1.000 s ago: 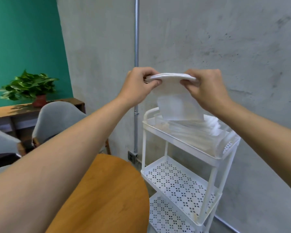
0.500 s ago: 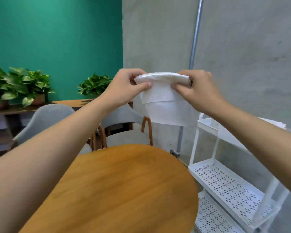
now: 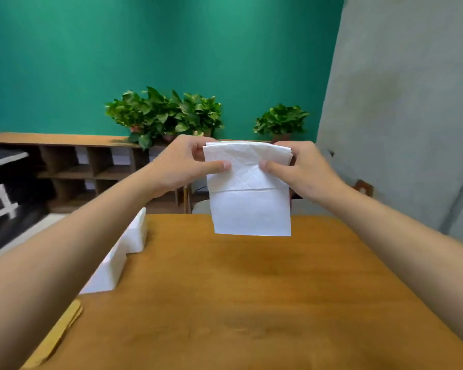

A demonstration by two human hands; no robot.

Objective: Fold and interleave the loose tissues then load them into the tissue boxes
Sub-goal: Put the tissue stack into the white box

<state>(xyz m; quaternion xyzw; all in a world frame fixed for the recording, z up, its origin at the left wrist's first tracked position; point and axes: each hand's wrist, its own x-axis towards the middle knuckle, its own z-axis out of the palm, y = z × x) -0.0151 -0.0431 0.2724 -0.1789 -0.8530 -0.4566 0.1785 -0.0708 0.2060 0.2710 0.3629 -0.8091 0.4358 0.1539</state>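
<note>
A stack of white tissues [image 3: 250, 206] hangs in the air above the far side of the wooden table [image 3: 251, 303], its lower sheets drooping down. My left hand [image 3: 183, 166] pinches the stack's left top edge, thumb in front. My right hand [image 3: 301, 170] pinches the right top edge the same way. On the table's left side two white tissue boxes [image 3: 118, 257] stand in a row, partly hidden behind my left forearm.
Flat pale wooden pieces [image 3: 56, 335] lie at the table's near left edge. Behind the table stand a chair [image 3: 202, 206], a wooden shelf unit [image 3: 91, 166] with potted plants [image 3: 166, 116], and a grey concrete wall [image 3: 401, 102] at right.
My view has swung left from the white cart to the table. Both hands carried the tissue stack along, away from the cart and over the table's far side, keeping their pinch.
</note>
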